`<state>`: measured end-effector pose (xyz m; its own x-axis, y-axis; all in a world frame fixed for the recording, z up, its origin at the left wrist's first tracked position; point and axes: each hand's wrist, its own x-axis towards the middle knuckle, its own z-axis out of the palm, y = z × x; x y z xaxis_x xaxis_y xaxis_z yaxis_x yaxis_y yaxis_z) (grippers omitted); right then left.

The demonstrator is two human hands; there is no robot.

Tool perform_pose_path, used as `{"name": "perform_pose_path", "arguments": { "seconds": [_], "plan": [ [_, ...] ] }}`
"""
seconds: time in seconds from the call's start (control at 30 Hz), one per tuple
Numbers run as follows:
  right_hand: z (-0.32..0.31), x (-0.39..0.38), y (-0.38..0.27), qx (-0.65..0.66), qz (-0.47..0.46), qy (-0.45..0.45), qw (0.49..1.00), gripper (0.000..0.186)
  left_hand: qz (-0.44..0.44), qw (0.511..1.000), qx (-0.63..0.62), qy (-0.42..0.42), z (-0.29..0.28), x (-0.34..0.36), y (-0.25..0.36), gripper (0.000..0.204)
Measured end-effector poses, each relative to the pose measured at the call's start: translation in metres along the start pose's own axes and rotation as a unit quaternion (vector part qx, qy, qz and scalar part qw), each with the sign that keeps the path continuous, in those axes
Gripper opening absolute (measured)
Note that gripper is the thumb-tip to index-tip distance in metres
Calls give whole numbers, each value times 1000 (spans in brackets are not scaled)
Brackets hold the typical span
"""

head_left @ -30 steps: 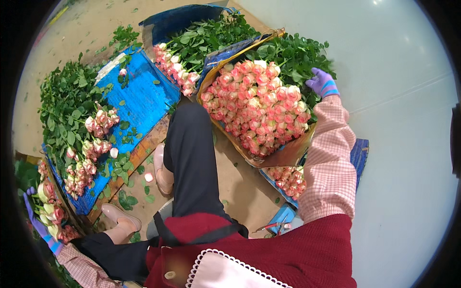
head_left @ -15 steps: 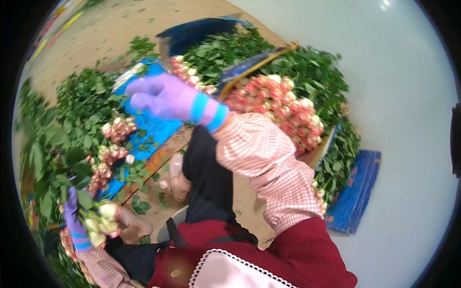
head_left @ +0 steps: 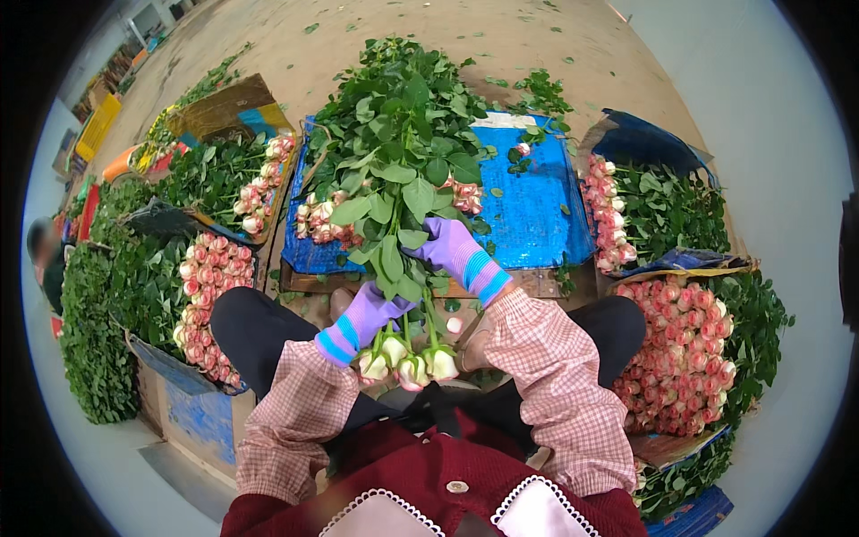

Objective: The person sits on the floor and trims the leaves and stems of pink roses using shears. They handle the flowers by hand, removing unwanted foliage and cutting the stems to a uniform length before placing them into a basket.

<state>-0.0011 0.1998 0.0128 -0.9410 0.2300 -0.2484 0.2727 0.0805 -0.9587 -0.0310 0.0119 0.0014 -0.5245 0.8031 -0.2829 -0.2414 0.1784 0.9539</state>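
A small bunch of white roses with pink-edged petals (head_left: 439, 362) hangs heads-down in front of me, its leafy stems pointing away. My left hand (head_left: 378, 310), in a purple glove with blue bands, is closed round the stems just above the heads. Farther up, my right hand (head_left: 447, 248), gloved alike, has its fingers curled against the leafy stems at their right side; the fingertips are partly hidden by leaves. Beyond my hands, a heap of pink-and-white roses (head_left: 322, 221) with long green foliage lies on a blue sheet-covered board (head_left: 528, 215).
On the right, stacked pink roses (head_left: 676, 353) lie between blue-and-brown dividers (head_left: 689, 261). More roses (head_left: 215, 291) sit in similar dividers on the left. Loose leaves dot the brown floor (head_left: 501, 40). A person (head_left: 49, 259) shows at the far left.
My view has swung back to face the blue board. My right hand has come from over the board to the stems, and my left hand has brought the roses to the middle.
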Motion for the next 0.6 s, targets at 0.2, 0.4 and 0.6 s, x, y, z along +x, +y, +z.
{"name": "perform_pose_path", "arguments": {
  "seconds": [0.2,0.4,0.6],
  "plan": [
    [-18,13,12,209,21,43,977,19,14,994,-102,-42,-15,5,-9,33],
    [-45,26,5,-348,-38,141,926,25,-1,993,-118,-2,-35,-10,1,32],
    [-81,23,-39,-601,24,204,772,25,-5,991,-132,21,-48,-14,26,31]
  ]
}}
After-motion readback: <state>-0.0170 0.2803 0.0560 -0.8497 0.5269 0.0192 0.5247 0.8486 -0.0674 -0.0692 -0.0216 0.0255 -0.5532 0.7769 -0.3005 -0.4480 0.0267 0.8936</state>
